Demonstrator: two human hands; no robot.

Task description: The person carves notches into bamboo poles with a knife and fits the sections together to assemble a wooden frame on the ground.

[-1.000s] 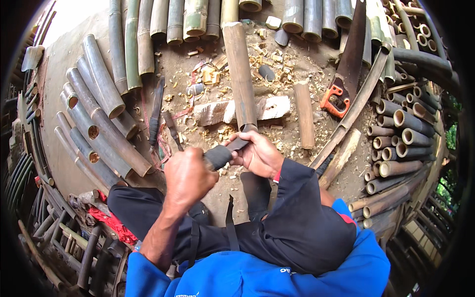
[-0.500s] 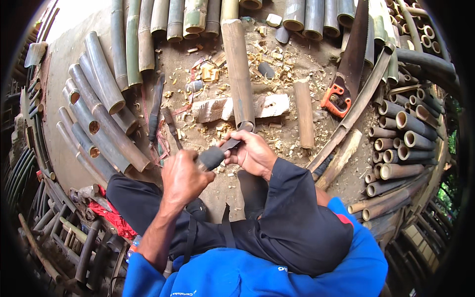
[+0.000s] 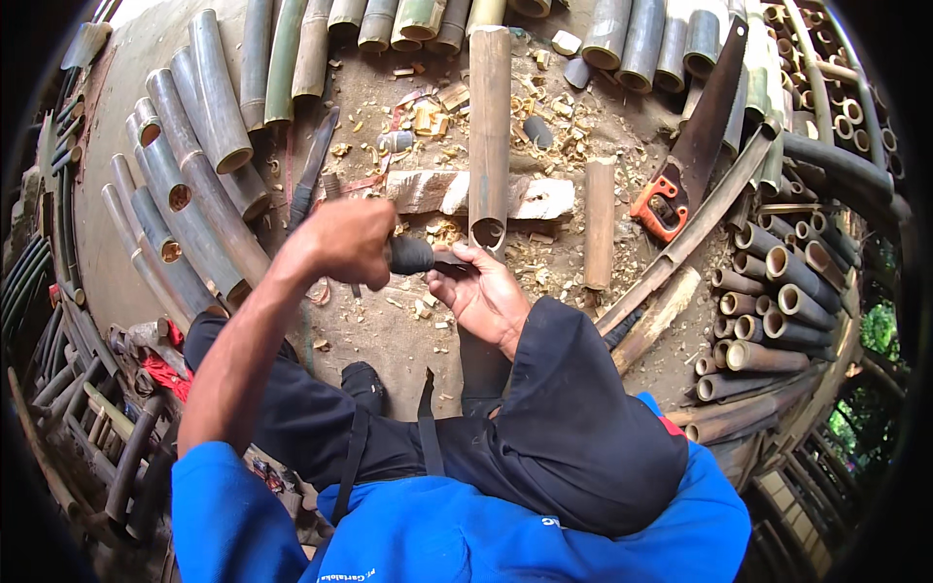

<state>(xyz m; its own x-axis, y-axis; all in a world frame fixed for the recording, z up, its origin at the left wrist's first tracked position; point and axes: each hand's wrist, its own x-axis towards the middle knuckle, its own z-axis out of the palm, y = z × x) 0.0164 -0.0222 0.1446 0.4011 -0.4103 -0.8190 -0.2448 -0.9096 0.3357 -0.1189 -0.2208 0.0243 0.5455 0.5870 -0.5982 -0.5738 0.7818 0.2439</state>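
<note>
My left hand (image 3: 342, 243) is closed round the dark wrapped handle (image 3: 413, 256) of a knife, its arm raised across from the left. The short dark blade (image 3: 450, 259) points right, toward my right hand (image 3: 486, 299). That hand has its thumb and fingertips at the blade, palm partly turned up. Just beyond them is the open near end of a bamboo tube (image 3: 490, 126), which lies lengthwise away from me. The tube rests across a rough pale wood block (image 3: 418, 191). How far the blade tip reaches at the tube's rim is hard to make out.
A saw (image 3: 698, 136) with an orange handle lies at the right, beside a long split bamboo strip (image 3: 680, 233). A shorter bamboo piece (image 3: 600, 223) is nearer. Bamboo tubes (image 3: 199, 209) lie at left, with more stacked right (image 3: 777, 301). Another knife (image 3: 316, 160) lies left among shavings.
My left hand has moved up and to the left, with the elbow lifted, turning the knife handle nearly level. The right hand's fingers have loosened somewhat. The whole view has shifted slightly.
</note>
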